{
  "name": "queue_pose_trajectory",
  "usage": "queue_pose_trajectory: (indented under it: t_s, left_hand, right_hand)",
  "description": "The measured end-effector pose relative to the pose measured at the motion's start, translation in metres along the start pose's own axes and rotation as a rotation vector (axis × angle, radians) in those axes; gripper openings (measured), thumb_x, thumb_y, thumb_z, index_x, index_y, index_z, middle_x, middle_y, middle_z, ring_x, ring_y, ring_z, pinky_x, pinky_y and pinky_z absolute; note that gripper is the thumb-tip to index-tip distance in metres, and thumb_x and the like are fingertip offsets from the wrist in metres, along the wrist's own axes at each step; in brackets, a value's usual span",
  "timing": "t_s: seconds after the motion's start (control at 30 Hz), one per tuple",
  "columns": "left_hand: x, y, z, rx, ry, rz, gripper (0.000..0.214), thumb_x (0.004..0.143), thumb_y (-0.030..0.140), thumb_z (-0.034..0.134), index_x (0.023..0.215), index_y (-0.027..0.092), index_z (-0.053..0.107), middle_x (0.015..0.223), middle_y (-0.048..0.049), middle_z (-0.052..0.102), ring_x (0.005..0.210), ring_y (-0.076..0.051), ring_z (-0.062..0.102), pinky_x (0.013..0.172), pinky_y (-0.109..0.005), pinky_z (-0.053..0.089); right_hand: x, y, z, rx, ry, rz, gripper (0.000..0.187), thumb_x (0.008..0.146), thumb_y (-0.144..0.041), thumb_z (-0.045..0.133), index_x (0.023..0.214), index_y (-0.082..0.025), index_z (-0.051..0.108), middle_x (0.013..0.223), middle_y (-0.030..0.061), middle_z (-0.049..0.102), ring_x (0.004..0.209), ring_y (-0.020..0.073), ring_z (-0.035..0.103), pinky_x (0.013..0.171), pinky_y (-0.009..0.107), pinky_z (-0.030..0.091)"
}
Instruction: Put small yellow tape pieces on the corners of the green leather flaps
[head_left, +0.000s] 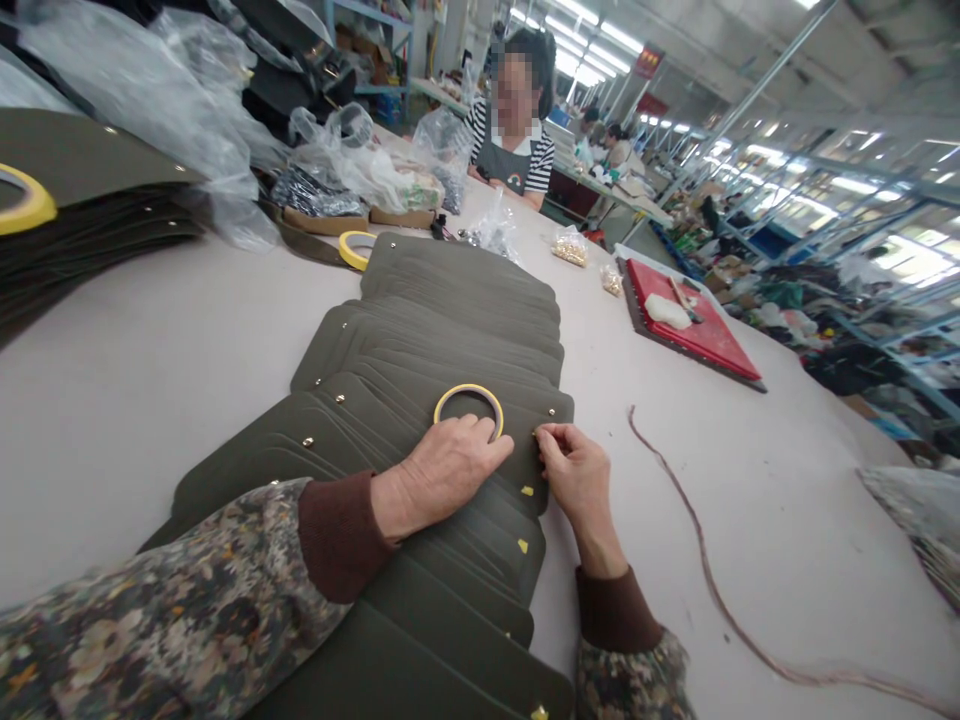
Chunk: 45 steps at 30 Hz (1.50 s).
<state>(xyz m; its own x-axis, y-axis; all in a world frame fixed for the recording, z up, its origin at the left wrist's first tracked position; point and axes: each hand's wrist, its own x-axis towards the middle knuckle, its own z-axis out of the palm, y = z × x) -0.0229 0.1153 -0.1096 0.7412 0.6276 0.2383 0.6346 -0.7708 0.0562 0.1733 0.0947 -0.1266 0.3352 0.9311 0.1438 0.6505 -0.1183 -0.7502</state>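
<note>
A long fanned row of dark olive leather panels (420, 330) with small brass studs lies on the pale table. My left hand (439, 475) rests on the panels, fingers curled at a yellow tape roll (469, 400) that lies flat there. My right hand (574, 470) is closed in a pinch at the right edge of a panel, near a brass stud (535, 434); what it pinches is too small to name. Small yellow tabs (523, 546) show on lower panels' edges.
Another yellow tape roll (354, 248) lies further back. A stack of dark panels (82, 200) sits far left with plastic bags (187, 110) behind. A red tray (697, 325) stands right, a thin cord (705, 570) trails across the table. A person in a striped shirt (514, 150) sits opposite.
</note>
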Motion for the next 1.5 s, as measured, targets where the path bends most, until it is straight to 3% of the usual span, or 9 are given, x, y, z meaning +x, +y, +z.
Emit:
queue_pose_trajectory:
  t_s: [0.13, 0.23, 0.43, 0.57, 0.77, 0.97, 1.1, 1.2, 1.5]
  left_hand:
    - [0.0, -0.002, 0.003, 0.009, 0.03, 0.013, 0.01, 0.093, 0.015, 0.047, 0.089, 0.019, 0.054, 0.081, -0.0037, 0.057, 0.073, -0.021, 0.056, 0.064, -0.033, 0.044]
    - [-0.001, -0.003, 0.006, -0.014, 0.076, 0.026, 0.009, 0.092, 0.014, 0.048, 0.088, 0.019, 0.054, 0.08, -0.0036, 0.057, 0.073, -0.021, 0.055, 0.065, -0.034, 0.043]
    - [-0.001, -0.006, 0.001, -0.067, 0.096, 0.063, 0.008, 0.093, 0.016, 0.048, 0.089, 0.018, 0.055, 0.081, -0.0039, 0.058, 0.074, -0.02, 0.054, 0.065, -0.032, 0.043]
    - [-0.001, -0.01, -0.003, -0.127, 0.105, 0.119, 0.012, 0.095, 0.016, 0.044, 0.09, 0.018, 0.055, 0.082, -0.0025, 0.057, 0.074, -0.017, 0.054, 0.067, -0.029, 0.045]
    - [0.0, -0.02, -0.003, -0.267, 0.19, 0.129, 0.015, 0.097, 0.018, 0.043, 0.101, 0.019, 0.057, 0.081, 0.0002, 0.061, 0.076, -0.014, 0.06, 0.066, -0.024, 0.048]
    - [0.0, -0.024, 0.002, -0.361, 0.324, 0.14, 0.021, 0.098, 0.022, 0.045, 0.116, 0.018, 0.055, 0.097, -0.0031, 0.072, 0.086, -0.014, 0.07, 0.076, -0.024, 0.055]
    - [-0.003, -0.021, 0.001, -0.39, 0.344, 0.164, 0.029, 0.098, 0.022, 0.046, 0.126, 0.018, 0.051, 0.111, -0.0052, 0.071, 0.095, -0.014, 0.07, 0.083, -0.024, 0.056]
    - [-0.004, -0.019, -0.001, -0.355, 0.313, 0.172, 0.04, 0.098, 0.022, 0.045, 0.137, 0.016, 0.04, 0.119, -0.0082, 0.068, 0.097, -0.015, 0.07, 0.083, -0.025, 0.057]
    - [-0.005, -0.013, -0.003, -0.282, 0.251, 0.148, 0.029, 0.097, 0.022, 0.046, 0.126, 0.016, 0.044, 0.094, -0.0042, 0.072, 0.077, -0.016, 0.071, 0.065, -0.025, 0.054]
  right_hand:
    - [-0.005, 0.006, -0.003, 0.175, 0.021, 0.107, 0.041, 0.078, -0.049, 0.066, 0.106, -0.019, 0.062, 0.054, -0.005, 0.061, 0.044, 0.0144, 0.058, 0.042, 0.024, 0.048]
    - [-0.013, 0.01, -0.006, 0.331, 0.019, 0.133, 0.033, 0.078, -0.048, 0.067, 0.093, -0.018, 0.062, 0.063, -0.0026, 0.063, 0.049, 0.0133, 0.06, 0.045, 0.023, 0.05]
    - [-0.013, 0.008, 0.001, 0.066, 0.074, -0.103, 0.027, 0.085, -0.043, 0.06, 0.09, -0.019, 0.072, 0.077, 0.0032, 0.072, 0.054, 0.014, 0.06, 0.057, 0.027, 0.05]
    - [-0.006, 0.002, -0.002, -0.108, 0.05, -0.181, 0.023, 0.085, -0.037, 0.059, 0.081, -0.02, 0.073, 0.067, 0.0015, 0.07, 0.058, 0.0151, 0.06, 0.061, 0.027, 0.046]
    - [-0.015, 0.005, -0.014, -0.008, -0.169, -0.133, 0.021, 0.084, -0.036, 0.062, 0.077, -0.019, 0.072, 0.068, 0.0006, 0.069, 0.059, 0.0143, 0.059, 0.058, 0.026, 0.044]
    - [-0.022, -0.004, -0.017, 0.246, -0.058, -0.118, 0.019, 0.086, -0.035, 0.062, 0.092, -0.019, 0.07, 0.077, 0.0019, 0.07, 0.064, 0.0152, 0.062, 0.06, 0.027, 0.049]
    - [-0.031, -0.023, -0.014, 0.261, -0.106, -0.338, 0.015, 0.086, -0.024, 0.061, 0.099, -0.022, 0.069, 0.094, 0.0039, 0.071, 0.082, 0.0166, 0.065, 0.073, 0.028, 0.052]
    - [-0.035, -0.03, -0.008, 0.233, -0.094, -0.435, 0.019, 0.087, -0.02, 0.059, 0.103, -0.023, 0.067, 0.093, 0.0039, 0.07, 0.082, 0.0163, 0.065, 0.074, 0.028, 0.052]
    - [-0.035, -0.029, -0.003, 0.095, -0.028, -0.54, 0.013, 0.085, -0.015, 0.055, 0.082, -0.021, 0.066, 0.077, 0.0023, 0.069, 0.069, 0.0144, 0.064, 0.068, 0.026, 0.051]
